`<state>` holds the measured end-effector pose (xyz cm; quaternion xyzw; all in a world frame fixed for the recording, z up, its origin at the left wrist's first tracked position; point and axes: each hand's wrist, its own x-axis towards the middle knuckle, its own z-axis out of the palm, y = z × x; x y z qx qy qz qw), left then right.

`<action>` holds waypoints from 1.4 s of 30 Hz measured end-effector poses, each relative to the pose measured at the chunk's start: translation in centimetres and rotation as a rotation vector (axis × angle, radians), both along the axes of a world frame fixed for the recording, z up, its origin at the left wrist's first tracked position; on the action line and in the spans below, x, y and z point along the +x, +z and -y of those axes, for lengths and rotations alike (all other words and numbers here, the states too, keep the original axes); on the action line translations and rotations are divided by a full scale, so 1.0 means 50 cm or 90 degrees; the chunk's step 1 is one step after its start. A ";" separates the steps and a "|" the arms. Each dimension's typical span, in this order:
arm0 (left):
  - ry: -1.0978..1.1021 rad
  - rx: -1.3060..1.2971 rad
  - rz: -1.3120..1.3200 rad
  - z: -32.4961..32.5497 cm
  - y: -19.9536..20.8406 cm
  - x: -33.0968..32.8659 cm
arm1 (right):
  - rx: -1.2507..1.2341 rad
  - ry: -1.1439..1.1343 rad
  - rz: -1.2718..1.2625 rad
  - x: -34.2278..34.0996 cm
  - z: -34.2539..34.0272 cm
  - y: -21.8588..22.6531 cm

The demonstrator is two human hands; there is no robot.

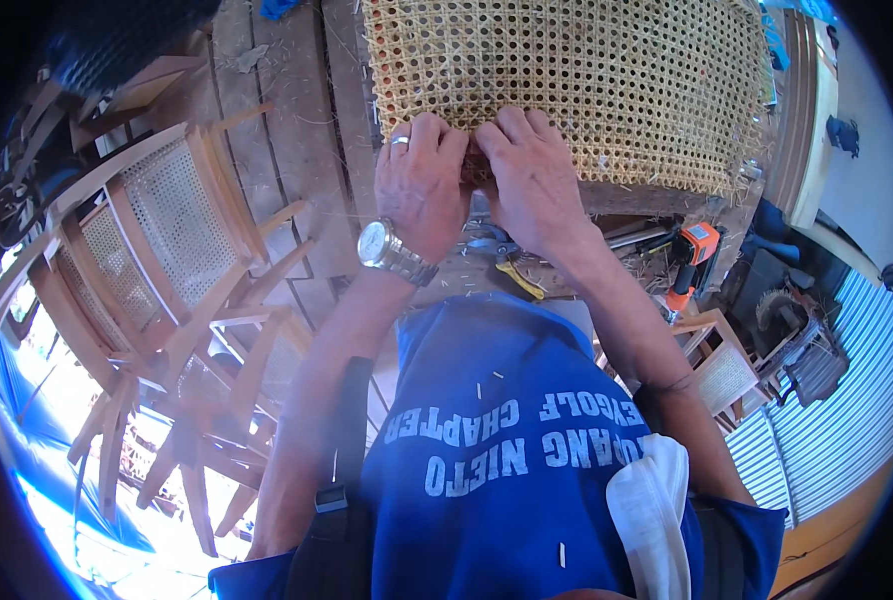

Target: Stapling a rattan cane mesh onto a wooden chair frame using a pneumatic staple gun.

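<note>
A woven cane webbing panel point(577, 80) in pale yellow lies over a wooden frame at the top of the head view, with frayed strands along its near edge. My left hand point(422, 185), with a ring and a silver wristwatch point(385, 247), has its fingers curled onto that edge near the left corner. Close beside it, my right hand point(535, 185) grips the same edge with bent fingers. The fingertips and thumbs are largely hidden. Just below my hands lies a cutting tool with a yellow handle point(520, 282), partly covered by my right wrist.
An orange and black power tool point(700, 240) rests right of my right forearm. Wooden chair frames with cane panels point(177, 215) stand stacked at the left. A toothed circular blade point(775, 308) shows on the right. Cane scraps litter the plank surface point(302, 110).
</note>
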<state>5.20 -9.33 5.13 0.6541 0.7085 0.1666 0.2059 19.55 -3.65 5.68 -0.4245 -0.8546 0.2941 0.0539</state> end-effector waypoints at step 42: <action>-0.319 -0.083 0.267 0.203 -0.079 0.184 | -0.322 -0.574 0.113 0.515 0.245 0.033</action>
